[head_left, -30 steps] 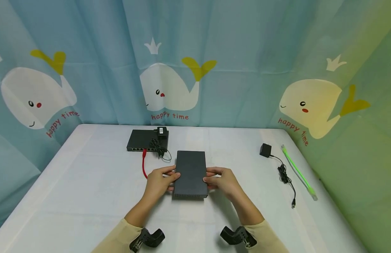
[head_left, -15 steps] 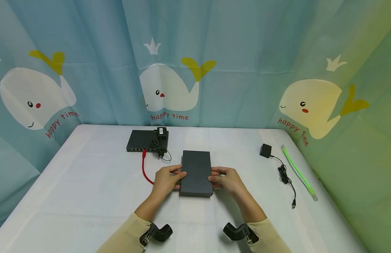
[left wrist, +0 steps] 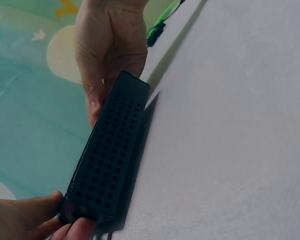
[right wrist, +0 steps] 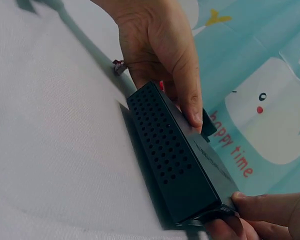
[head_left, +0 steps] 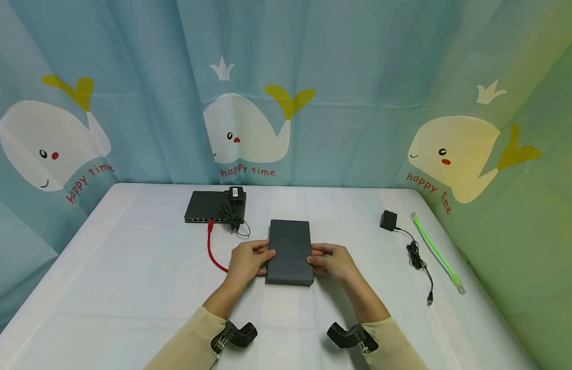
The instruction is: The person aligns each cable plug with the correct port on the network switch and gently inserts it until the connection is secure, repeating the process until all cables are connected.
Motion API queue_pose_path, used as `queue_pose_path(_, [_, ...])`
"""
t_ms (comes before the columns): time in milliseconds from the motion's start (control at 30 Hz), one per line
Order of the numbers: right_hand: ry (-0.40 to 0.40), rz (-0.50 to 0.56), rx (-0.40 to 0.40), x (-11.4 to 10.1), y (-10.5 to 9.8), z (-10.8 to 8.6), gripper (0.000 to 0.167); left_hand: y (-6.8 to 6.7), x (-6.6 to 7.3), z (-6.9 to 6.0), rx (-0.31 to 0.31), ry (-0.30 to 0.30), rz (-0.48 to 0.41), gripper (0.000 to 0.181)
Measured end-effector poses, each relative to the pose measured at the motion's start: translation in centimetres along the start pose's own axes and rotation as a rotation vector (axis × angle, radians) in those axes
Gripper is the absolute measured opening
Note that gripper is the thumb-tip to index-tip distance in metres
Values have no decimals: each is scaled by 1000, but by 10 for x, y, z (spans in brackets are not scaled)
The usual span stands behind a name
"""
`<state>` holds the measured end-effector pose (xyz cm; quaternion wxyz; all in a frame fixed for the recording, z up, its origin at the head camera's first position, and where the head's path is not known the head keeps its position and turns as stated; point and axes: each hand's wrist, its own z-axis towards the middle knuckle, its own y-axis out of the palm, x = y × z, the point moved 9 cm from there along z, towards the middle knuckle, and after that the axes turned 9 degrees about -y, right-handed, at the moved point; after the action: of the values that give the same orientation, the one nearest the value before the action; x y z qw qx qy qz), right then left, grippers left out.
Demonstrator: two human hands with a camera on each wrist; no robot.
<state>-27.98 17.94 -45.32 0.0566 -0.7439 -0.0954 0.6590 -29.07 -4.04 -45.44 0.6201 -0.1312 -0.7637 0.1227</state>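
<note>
A flat black network switch [head_left: 289, 252] lies between both hands near the middle of the table. My left hand [head_left: 247, 258] grips its left edge, thumb on top and the other fingers at the side and below. The right hand [head_left: 333, 261] holds the opposite edge in the same way. Rows of round vent holes show on the switch's near side [left wrist: 112, 145] in the left wrist view. A shadow runs beside it; I cannot tell whether it touches the cloth. One end of a red network cable [head_left: 209, 246] passes out of sight behind the left hand.
Farther back stands a second black switch [head_left: 207, 205], with the red cable plugged into its front and a power adapter [head_left: 237, 195] and coiled cord on top. At right lie another adapter [head_left: 388, 220] with its cord [head_left: 415, 254] and a green network cable [head_left: 436, 252].
Both hands have shifted the switch to the right, mostly between the first two moments and only slightly since. More of the red cable shows beside the left hand.
</note>
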Motion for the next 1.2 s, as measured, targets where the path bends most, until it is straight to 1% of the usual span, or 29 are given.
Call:
queue_pose_path(300, [8,10,-5,5,0,4,44,3,0,7,-23,0,24,39])
queue_pose_path(567, [12,22,-8,7,0,6,45,3,1,7,-29,5,20,39])
queue_pose_path(733, [14,12,-3,7,0,6,45,3,1,7,-27,0,8,39])
queue_pose_path(1033, [16,1,-12,5,2,4,46,3,0,7,-26,3,13,39])
queue_pose_path(1200, [19,-36,-14,4,2,0,48,4,0,8,-29,5,13,39])
